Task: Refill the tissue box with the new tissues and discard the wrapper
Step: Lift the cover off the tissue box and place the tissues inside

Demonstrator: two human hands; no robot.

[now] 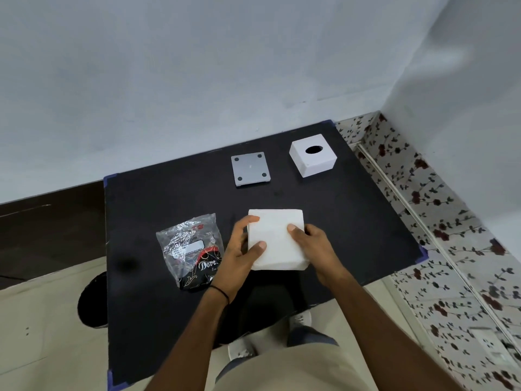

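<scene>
1. Currently both hands clamp the tissue stack (275, 239) near the front edge of the black table (169, 198): left hand (239, 251) pressed on its left side, thumb on the top face; right hand (311, 244) pressed on its right side, thumb on top. Neither hand is spread free; both are closed on the stack.
2. Stack is bare and white, roughly square on top, apparently resting on the table; I can't tell if it's slightly lifted.
3. Key relation: tissue box (313, 159) sits at about 1 o'clock from the stack, well apart, at the table's far right. Its oval slot faces up, so the open bottom looks to be face down.
4. Base plate (250, 170) lies at about 11 to 12 o'clock from the stack, well apart, beside the box on its left, feet pads up.
5. Right hand is nearer the box; left hand is nearer the base plate.
6. Wrapper (190, 249) lies empty at 9 o'clock, just beside the left hand, not yet discarded.
7. Judgement: next, the stack goes onto the plate or into the flipped box, either way travelling away from the body.
</scene>
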